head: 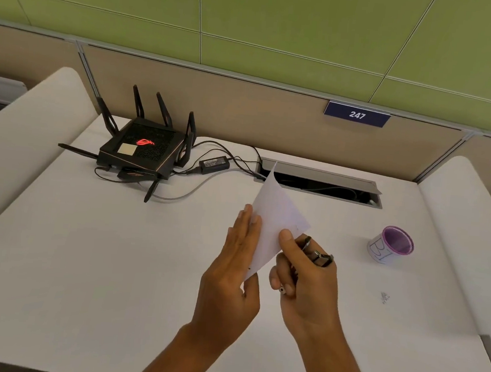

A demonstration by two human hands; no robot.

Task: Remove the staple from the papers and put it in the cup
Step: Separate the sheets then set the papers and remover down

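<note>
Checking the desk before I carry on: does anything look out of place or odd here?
Mostly tidy. The cup leans askew on the desk, right of both hands. A small scuff or scrap lies nearer than the cup; too small to identify. The cable hatch stands open.

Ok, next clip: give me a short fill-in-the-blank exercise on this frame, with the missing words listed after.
1. Both hands hold the papers ____ the desk, not flat on it.
2. The cup with the purple rim stands to the ____ of the right hand.
3. The sign on the partition reads ____.
4. The left hand holds the papers; the right hand also grips a metal ____.

Missing words: above; right; 247; tool
</note>
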